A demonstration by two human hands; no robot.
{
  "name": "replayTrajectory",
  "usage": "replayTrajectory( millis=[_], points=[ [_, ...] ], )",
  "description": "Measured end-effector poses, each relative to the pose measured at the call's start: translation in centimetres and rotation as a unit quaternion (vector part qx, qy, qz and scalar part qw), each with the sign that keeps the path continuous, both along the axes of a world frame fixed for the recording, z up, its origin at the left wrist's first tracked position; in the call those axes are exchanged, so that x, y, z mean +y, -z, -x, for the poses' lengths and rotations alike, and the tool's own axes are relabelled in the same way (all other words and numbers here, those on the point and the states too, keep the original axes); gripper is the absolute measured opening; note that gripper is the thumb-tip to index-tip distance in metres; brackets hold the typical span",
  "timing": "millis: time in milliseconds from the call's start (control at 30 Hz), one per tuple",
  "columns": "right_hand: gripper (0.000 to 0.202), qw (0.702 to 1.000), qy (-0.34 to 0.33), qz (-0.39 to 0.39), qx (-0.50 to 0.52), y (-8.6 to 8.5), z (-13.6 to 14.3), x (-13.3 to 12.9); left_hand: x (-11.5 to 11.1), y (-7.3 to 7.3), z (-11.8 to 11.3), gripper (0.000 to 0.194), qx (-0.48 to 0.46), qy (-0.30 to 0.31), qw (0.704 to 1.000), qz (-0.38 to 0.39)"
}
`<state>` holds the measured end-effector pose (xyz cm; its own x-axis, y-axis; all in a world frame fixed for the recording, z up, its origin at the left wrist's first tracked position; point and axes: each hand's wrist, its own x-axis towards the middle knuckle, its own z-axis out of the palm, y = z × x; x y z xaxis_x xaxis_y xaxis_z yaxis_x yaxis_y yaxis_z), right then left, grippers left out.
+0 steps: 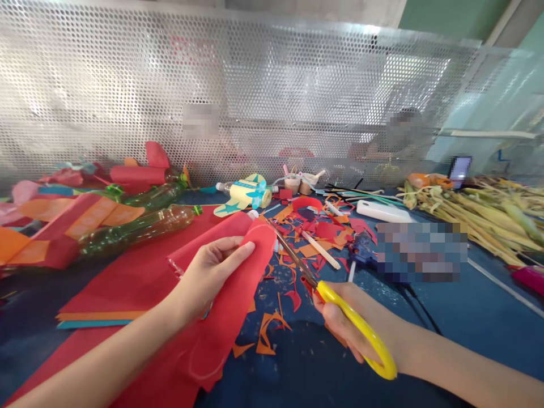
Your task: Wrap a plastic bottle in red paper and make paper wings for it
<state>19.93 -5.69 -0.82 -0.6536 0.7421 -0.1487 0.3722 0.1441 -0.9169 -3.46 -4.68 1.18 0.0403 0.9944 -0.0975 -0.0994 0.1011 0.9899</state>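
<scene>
My left hand (212,266) pinches a red sheet (242,283) between thumb and fingers, near the sheet's upper end. A pale curved line shows on the sheet's lower part. In my right hand (357,317) are scissors (297,260) with a yellow handle, their blades pointing up and left to the sheet's top right edge. Whether the blades touch the paper is hard to tell. Behind my left hand lies a bottle wrapped in red (212,238), on a stack of red, orange and blue sheets (123,283).
Paper scraps (327,229) litter the blue table (297,362). A blue glue gun (365,252) and white stick (321,249) lie beyond my right hand. Green bottles (136,229) and paper shapes are at left, a yellow-wrapped bottle (246,194) behind, dried husks (488,209) at right. A perforated metal screen (255,85) stands behind.
</scene>
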Motion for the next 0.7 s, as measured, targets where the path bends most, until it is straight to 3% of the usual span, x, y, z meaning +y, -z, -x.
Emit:
replayTrajectory(
  millis=[267, 500, 700],
  points=[
    [0.063, 1.000, 0.001, 0.018, -0.014, -0.1, -0.1, 0.1, 0.7, 0.1, 1.2, 0.021, 0.043, -0.005, 0.999, -0.004],
    [0.064, 0.999, 0.014, 0.005, -0.034, 0.1, -0.3, 0.0, 0.9, -0.3, 1.5, 0.020, 0.018, 0.034, 0.999, 0.012],
    [0.057, 0.997, -0.047, -0.037, -0.054, -0.6, -1.3, 0.1, 0.7, 0.4, 1.1, 0.023, 0.036, 0.025, 0.999, 0.002]
  ],
)
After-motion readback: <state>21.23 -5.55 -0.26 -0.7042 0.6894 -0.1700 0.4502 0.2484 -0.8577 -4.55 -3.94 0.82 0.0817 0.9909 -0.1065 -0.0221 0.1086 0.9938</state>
